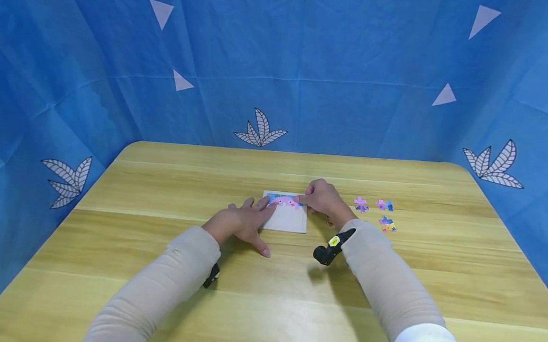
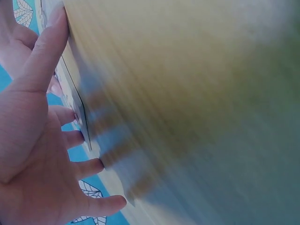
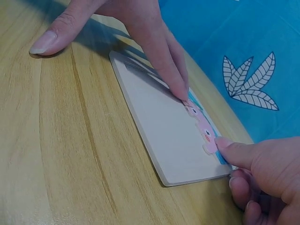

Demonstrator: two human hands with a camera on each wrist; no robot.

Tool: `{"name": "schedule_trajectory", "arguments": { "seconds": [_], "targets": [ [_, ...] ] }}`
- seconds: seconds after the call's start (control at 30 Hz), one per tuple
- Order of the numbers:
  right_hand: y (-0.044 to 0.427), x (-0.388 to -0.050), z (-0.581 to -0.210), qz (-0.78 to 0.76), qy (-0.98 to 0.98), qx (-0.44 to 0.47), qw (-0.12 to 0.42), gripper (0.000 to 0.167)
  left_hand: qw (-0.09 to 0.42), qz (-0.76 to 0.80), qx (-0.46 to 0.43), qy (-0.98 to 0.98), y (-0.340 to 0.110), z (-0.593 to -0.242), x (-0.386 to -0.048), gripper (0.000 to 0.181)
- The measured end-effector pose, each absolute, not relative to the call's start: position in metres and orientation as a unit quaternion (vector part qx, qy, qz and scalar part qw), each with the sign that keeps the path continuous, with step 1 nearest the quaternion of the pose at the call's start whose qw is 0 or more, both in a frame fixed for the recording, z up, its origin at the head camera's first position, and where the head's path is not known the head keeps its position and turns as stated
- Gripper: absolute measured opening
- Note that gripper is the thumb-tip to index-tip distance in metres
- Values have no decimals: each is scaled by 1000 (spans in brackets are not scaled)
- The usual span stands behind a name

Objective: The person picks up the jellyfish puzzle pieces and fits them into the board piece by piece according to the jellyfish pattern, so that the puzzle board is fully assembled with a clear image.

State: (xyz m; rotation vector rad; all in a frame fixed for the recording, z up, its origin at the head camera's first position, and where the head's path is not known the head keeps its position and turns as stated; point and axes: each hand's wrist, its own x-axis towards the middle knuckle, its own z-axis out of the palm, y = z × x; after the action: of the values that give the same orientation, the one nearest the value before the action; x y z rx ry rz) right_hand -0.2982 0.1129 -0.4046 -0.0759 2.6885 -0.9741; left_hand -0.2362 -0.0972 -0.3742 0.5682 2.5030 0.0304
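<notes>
A white puzzle board [image 1: 283, 222] lies flat on the table, with joined jigsaw pieces [image 1: 282, 200] along its far edge showing part of a pink cartoon figure on blue. My left hand [image 1: 244, 223] spreads over the board's left side. Its fingertips touch the joined pieces, and its thumb reaches out toward the table. At the far right corner, my right hand [image 3: 267, 176] holds the board's edge. The right thumb presses on the end of the picture strip, while the other fingers curl beside and below the rim. Those fingertips are partly hidden.
Loose jigsaw pieces lie to the right of the board: a pink one [image 1: 361, 204], a pink-and-blue one [image 1: 384, 205] and a blue-and-yellow one [image 1: 387, 224]. Another piece [image 1: 331, 223] shows partly beneath the right wrist. A blue curtain [image 1: 300, 61] hangs behind the wooden table [image 1: 183, 175].
</notes>
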Motion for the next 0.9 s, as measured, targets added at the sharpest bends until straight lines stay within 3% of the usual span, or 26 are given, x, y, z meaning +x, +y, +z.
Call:
{"name": "schedule_trajectory", "arguments": {
  "seconds": [0.6, 0.9],
  "targets": [
    [113, -290, -405, -338, 934, -47, 111, 30, 288, 19, 214, 933, -99, -376, -235, 120],
    [136, -285, -397, -374, 924, -52, 68, 25, 285, 33, 227, 931, -109, -375, -230, 104]
  ]
}}
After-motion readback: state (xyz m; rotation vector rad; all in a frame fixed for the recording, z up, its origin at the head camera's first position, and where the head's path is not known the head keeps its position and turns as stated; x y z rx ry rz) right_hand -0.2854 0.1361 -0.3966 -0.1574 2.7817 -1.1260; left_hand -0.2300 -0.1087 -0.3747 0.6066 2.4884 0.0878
